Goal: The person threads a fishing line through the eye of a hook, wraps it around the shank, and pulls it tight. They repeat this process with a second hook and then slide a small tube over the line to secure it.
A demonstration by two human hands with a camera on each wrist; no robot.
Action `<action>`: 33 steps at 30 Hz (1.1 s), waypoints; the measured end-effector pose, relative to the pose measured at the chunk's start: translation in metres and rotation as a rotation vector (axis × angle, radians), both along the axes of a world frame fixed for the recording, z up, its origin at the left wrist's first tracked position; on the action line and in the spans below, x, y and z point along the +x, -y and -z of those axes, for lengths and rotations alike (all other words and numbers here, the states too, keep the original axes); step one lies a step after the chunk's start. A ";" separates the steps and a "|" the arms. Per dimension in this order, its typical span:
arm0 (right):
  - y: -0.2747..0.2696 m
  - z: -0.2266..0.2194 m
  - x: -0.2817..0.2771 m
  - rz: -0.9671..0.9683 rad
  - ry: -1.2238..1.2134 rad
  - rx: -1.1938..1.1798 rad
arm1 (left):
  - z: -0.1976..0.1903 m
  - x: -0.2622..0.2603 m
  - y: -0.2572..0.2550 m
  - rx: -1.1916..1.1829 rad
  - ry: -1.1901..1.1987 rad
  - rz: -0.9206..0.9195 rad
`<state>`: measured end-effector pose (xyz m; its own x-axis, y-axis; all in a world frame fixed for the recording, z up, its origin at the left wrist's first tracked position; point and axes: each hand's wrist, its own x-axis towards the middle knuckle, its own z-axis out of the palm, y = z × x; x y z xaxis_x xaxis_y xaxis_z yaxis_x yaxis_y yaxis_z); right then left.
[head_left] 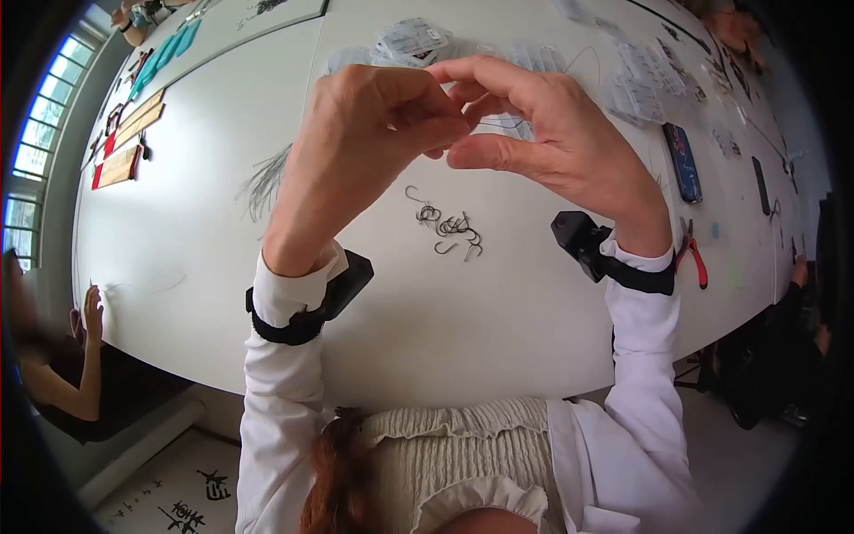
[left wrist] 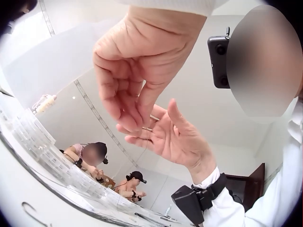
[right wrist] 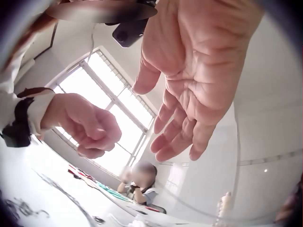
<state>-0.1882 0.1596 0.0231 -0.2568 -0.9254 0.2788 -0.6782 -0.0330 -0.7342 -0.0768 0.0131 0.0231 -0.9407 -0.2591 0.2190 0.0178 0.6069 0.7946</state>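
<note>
Dark line [head_left: 501,124] pinched in left grip [head_left: 366,120], hooks [head_left: 449,226] lying below, right grip [head_left: 562,126] loosely apart

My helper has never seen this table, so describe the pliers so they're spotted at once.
Over the white table, find the person's right hand. Just outside its wrist lie the pliers, nearer the body than a dark blue case; their red handles set them apart from it.

The hooks [head_left: 451,227] are near-black on a white table [head_left: 400,343]. White sleeves [head_left: 649,329] carry black wrist straps [head_left: 289,331]. At right, pliers [head_left: 700,270] show red handles and a case [head_left: 683,165] dark blue; far left, strips [head_left: 165,59] are turquoise.
</note>
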 end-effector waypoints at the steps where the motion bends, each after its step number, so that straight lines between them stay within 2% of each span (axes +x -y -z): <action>1: 0.008 0.009 0.006 0.067 0.176 -0.055 | 0.001 0.001 0.003 0.025 -0.033 0.005; 4: 0.009 0.011 0.002 0.126 0.272 -0.076 | -0.005 0.005 0.008 0.058 -0.003 0.040; 6: 0.003 0.000 0.006 0.141 0.259 -0.051 | -0.005 0.005 0.008 0.086 -0.002 0.067; 8: -0.003 -0.015 0.011 0.184 0.149 -0.065 | -0.006 0.004 0.007 0.111 -0.009 0.094; 12: -0.007 -0.015 -0.003 0.117 0.256 -0.066 | -0.006 0.004 0.005 0.139 0.031 0.105; 15: -0.010 -0.017 -0.002 0.175 0.147 -0.126 | -0.003 0.003 0.005 0.109 0.037 0.095; 17: -0.012 -0.017 -0.008 0.189 0.312 -0.057 | -0.002 0.002 0.006 0.101 0.033 0.077; 18: -0.012 -0.018 -0.006 0.188 0.311 -0.056 | -0.001 0.002 0.006 0.083 0.021 0.073; 20: -0.012 -0.023 0.001 0.259 0.162 -0.097 | -0.001 0.002 0.006 0.064 0.010 0.066; 23: -0.014 -0.024 -0.001 0.268 0.180 -0.067 | 0.000 0.002 0.003 -0.014 0.082 0.077; 28: -0.014 -0.023 -0.004 0.276 0.229 -0.088 | 0.001 0.006 -0.008 -0.176 0.244 0.200; 30: -0.015 -0.023 -0.004 0.277 0.207 -0.093 | 0.008 0.010 -0.012 -0.190 0.251 0.223; 32: -0.015 -0.024 -0.005 0.286 0.218 -0.092 | 0.017 0.015 -0.016 -0.386 0.224 0.338; 33: -0.014 -0.024 -0.005 0.286 0.219 -0.095 | 0.023 0.019 -0.020 -0.361 0.266 0.322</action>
